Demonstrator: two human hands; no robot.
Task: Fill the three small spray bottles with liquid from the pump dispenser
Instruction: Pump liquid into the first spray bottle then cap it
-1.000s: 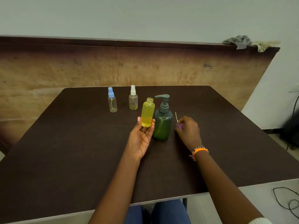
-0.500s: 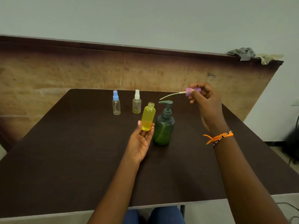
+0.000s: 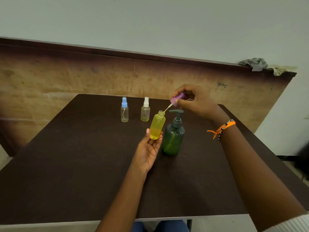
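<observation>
My left hand (image 3: 148,150) holds a small yellow bottle (image 3: 157,125) by its base, tilted and uncapped, above the dark table (image 3: 66,164). My right hand (image 3: 197,102) pinches a purple spray cap (image 3: 175,99); the tip of its thin white tube is at the bottle's open neck. The green pump dispenser (image 3: 173,136) stands just right of the yellow bottle. Behind them stand two capped spray bottles, a clear one with a blue cap (image 3: 124,109) and a yellowish one with a white cap (image 3: 145,109).
A brown board (image 3: 66,77) leans against the wall behind the table. Crumpled rags (image 3: 254,63) lie on its top right corner. The table's near edge runs just above my knees.
My right hand lifted the purple spray cap from the table beside the dispenser and swung it left, bringing its tube down to the yellow bottle's neck. The left hand barely moved.
</observation>
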